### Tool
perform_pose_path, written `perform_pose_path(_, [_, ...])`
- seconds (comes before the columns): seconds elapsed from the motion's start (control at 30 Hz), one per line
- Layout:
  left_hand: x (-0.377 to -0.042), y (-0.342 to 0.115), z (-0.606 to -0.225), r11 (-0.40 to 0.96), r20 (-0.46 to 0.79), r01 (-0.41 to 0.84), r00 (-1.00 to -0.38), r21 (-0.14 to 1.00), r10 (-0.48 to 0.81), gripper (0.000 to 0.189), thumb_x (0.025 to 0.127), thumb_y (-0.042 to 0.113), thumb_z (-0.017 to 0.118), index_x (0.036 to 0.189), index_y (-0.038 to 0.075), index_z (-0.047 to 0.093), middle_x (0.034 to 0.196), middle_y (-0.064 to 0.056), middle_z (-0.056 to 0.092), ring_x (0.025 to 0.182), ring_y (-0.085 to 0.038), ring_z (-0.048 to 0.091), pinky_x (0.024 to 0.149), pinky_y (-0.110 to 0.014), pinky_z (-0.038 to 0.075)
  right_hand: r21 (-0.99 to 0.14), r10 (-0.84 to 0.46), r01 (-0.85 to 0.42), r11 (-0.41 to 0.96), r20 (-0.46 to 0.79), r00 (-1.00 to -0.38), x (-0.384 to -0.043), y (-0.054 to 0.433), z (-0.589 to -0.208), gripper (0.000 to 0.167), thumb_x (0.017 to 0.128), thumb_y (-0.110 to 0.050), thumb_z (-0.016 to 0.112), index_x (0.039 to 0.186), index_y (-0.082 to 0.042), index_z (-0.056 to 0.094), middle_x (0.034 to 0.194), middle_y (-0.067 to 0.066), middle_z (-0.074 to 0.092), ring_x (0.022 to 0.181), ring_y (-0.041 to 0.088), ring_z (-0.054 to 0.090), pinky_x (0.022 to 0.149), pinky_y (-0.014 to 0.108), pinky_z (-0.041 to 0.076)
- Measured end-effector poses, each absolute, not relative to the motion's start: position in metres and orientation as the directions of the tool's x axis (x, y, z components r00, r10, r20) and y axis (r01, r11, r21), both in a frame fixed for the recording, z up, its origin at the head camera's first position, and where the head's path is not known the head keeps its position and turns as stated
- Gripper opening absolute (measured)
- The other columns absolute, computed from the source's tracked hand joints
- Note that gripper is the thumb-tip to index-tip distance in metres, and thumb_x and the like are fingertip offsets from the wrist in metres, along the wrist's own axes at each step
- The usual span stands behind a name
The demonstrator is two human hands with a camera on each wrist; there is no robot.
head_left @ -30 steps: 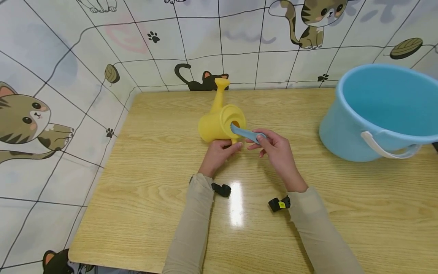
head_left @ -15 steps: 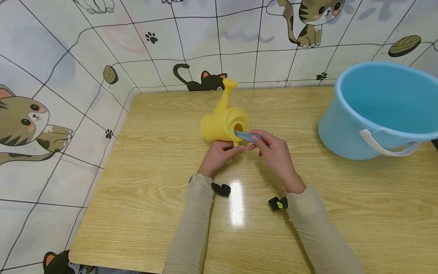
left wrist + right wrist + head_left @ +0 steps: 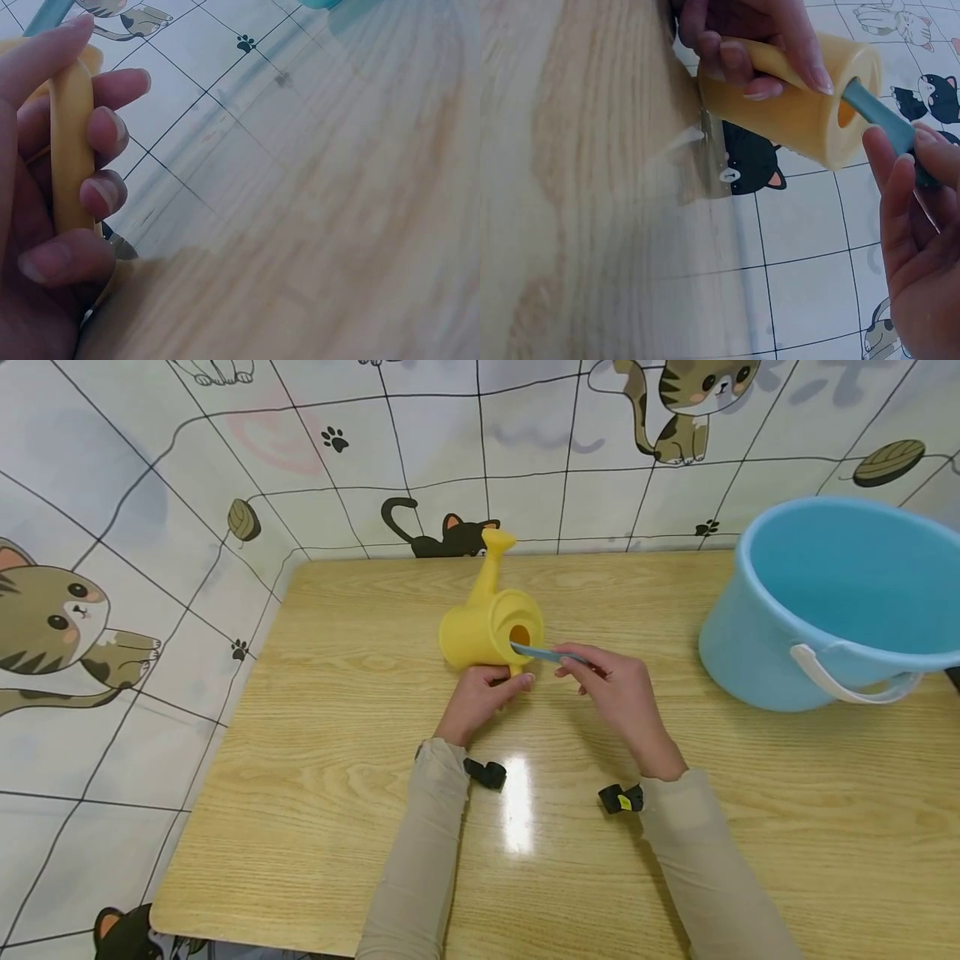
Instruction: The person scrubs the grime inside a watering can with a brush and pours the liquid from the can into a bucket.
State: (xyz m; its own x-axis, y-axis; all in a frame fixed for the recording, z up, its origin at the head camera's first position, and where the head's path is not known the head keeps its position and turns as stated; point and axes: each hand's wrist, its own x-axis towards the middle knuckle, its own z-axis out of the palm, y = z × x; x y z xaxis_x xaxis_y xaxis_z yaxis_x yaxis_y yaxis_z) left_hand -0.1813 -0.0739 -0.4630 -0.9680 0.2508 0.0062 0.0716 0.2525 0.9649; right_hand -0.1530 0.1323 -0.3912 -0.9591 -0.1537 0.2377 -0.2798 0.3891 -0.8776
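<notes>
A yellow toy watering can stands on the wooden table, its round opening facing the right hand and its spout toward the back wall. My left hand grips the can's handle; in the left wrist view the fingers curl round that yellow handle. Between thumb and fingers, my right hand pinches a slim light blue handle-like piece. The right wrist view shows the blue piece reaching into the can's opening. Its far end is hidden inside the can.
A large light blue bucket with a white handle stands on the table to the right. Tiled-pattern wall covering with cartoon cats borders the table at the back and left.
The can has tipped slightly to the right. My right hand has shifted a little right and turned, so the blue piece now shows edge-on, lying flatter in the opening.
</notes>
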Motion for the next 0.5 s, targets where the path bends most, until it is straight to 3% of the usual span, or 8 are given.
perform_pose_path(0.13, [-0.18,-0.074,-0.459,0.242,0.007,0.072,-0.966,0.968,0.257,0.049,0.075,0.052,0.064,0.07,0.003,0.064,0.061,-0.008,0.051,0.049,-0.017,0.039,0.042,-0.028,0.031,-0.883,-0.174,-0.234,0.407,0.176,-0.969,-0.143,0.129,-0.371,0.021,0.089,-0.018,0.056,0.108,-0.015,0.065,0.085,0.006,0.067,0.07,0.011,0.056,0.056,0.022,0.046])
perform_pose_path(0.27, [-0.18,-0.074,-0.457,0.244,-0.004,0.061,-0.967,0.968,0.256,0.048,0.075,0.051,0.065,0.068,0.003,0.063,0.06,-0.007,0.051,0.049,-0.016,0.039,0.043,-0.028,0.031,-0.881,-0.212,-0.225,0.415,0.147,-0.966,-0.141,0.128,-0.366,0.022,0.09,-0.016,0.054,0.11,-0.017,0.065,0.088,0.003,0.067,0.066,0.013,0.054,0.056,0.025,0.046])
perform_pose_path(0.5, [-0.169,-0.073,-0.432,0.271,-0.024,0.057,-0.958,0.961,0.286,0.045,0.08,0.037,0.065,0.07,-0.007,0.06,0.063,-0.015,0.05,0.048,-0.015,0.037,0.043,-0.027,0.031,-0.874,-0.258,-0.345,0.342,0.265,-0.929,-0.138,0.125,-0.363,0.023,0.092,-0.003,0.048,0.108,-0.008,0.064,0.092,0.01,0.065,0.072,0.008,0.056,0.058,0.026,0.047])
